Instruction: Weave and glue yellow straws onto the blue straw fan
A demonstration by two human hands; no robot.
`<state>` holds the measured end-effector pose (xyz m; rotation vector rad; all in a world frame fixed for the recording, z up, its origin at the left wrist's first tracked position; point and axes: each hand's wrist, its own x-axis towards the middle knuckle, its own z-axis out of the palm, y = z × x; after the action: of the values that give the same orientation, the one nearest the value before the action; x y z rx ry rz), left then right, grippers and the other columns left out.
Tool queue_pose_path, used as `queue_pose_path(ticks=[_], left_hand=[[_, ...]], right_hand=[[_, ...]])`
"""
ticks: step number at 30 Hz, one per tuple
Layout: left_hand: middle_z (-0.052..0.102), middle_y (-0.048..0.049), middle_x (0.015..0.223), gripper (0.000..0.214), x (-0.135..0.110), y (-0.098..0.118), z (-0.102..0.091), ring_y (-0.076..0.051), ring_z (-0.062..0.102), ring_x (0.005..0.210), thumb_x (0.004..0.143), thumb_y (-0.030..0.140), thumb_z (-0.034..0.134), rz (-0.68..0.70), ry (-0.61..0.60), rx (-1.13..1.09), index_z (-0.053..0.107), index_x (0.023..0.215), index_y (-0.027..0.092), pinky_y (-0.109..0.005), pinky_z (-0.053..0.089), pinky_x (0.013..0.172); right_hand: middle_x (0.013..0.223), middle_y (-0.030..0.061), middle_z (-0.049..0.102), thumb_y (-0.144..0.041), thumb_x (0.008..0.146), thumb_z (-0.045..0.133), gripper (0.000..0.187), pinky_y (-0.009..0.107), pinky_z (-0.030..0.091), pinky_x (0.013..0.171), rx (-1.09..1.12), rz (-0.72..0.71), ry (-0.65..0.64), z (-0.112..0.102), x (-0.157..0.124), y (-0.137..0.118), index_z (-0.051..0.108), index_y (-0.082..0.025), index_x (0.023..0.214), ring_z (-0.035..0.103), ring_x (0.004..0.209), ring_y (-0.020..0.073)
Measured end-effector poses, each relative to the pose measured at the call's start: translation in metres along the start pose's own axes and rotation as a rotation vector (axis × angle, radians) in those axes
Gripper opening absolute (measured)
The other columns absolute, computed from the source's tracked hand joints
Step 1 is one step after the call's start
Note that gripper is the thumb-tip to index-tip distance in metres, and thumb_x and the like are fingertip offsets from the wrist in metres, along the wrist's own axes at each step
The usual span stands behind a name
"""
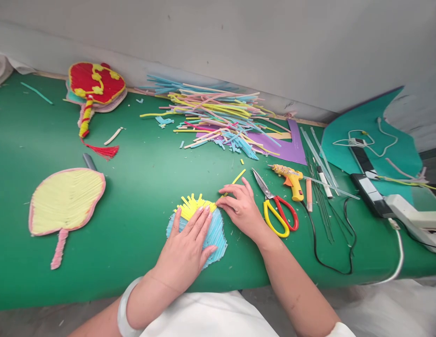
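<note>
My left hand [186,252] lies flat, fingers stretched, over a blue panel [218,236] made of pipe cleaner strips. Short yellow pipe cleaner pieces [189,204] fan out along the panel's top edge, partly under my left fingers. At the panel's upper right, my right hand [244,210] has its fingers pinched on a yellow pipe cleaner [238,177], whose far end shows beyond the fingers. The fingertips hide the pipe cleaner's near end. Scissors [276,206] with one yellow and one red handle lie just right of my right hand.
A yellow glue gun [290,180] with a black cord lies right of the scissors, near thin wires [321,206] and glue sticks [318,154]. Loose pipe cleaners [218,112] pile at the back. A yellow fan [66,201] and a red fan [94,82] lie left; a power strip [370,196] right.
</note>
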<state>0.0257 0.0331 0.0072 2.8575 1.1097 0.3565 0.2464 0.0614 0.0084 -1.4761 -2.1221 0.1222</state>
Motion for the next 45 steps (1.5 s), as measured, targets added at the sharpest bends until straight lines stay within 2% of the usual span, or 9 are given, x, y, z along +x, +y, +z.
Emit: queue_pose_path(ticks=[10, 17, 24, 45], left_hand=[[0.044, -0.0077, 0.156, 0.061, -0.0013, -0.0003, 0.0011, -0.024, 0.032, 0.15, 0.104, 0.055, 0.03, 0.008, -0.012, 0.017, 0.044, 0.15, 0.017, -0.056, -0.004, 0.126], [0.043, -0.007, 0.156, 0.063, 0.0, 0.0, -0.0004, -0.021, 0.041, 0.145, 0.105, 0.056, 0.025, -0.002, -0.008, 0.003, 0.047, 0.147, 0.015, -0.052, -0.013, 0.125], [0.044, -0.0068, 0.154, 0.064, 0.0014, 0.0, -0.0016, -0.021, 0.043, 0.143, 0.105, 0.056, 0.022, -0.007, 0.007, -0.006, 0.051, 0.144, 0.013, -0.05, -0.016, 0.124], [0.04, -0.008, 0.158, 0.062, -0.0005, -0.0014, -0.0004, -0.023, 0.038, 0.147, 0.104, 0.055, 0.027, 0.014, -0.049, 0.015, 0.044, 0.15, 0.016, -0.054, -0.01, 0.125]], right_hand=[[0.109, 0.0028, 0.071, -0.024, 0.097, 0.061, 0.015, 0.059, 0.022, 0.122, 0.001, 0.0, -0.003, 0.0011, -0.0004, 0.0009, 0.073, -0.027, 0.089, 0.061, 0.113, 0.0207], [0.109, 0.0026, 0.071, -0.024, 0.097, 0.061, 0.013, 0.06, 0.022, 0.122, 0.001, -0.007, 0.001, 0.0022, -0.001, 0.0023, 0.072, -0.026, 0.09, 0.061, 0.112, 0.0208], [0.109, 0.0023, 0.071, -0.022, 0.096, 0.062, 0.012, 0.06, 0.021, 0.122, 0.001, -0.008, 0.002, 0.0026, -0.0013, 0.0027, 0.072, -0.026, 0.089, 0.061, 0.112, 0.0206], [0.109, 0.0025, 0.072, -0.024, 0.097, 0.06, 0.015, 0.059, 0.022, 0.122, -0.002, 0.001, -0.011, 0.0028, -0.0017, 0.0033, 0.073, -0.027, 0.09, 0.061, 0.112, 0.0203]])
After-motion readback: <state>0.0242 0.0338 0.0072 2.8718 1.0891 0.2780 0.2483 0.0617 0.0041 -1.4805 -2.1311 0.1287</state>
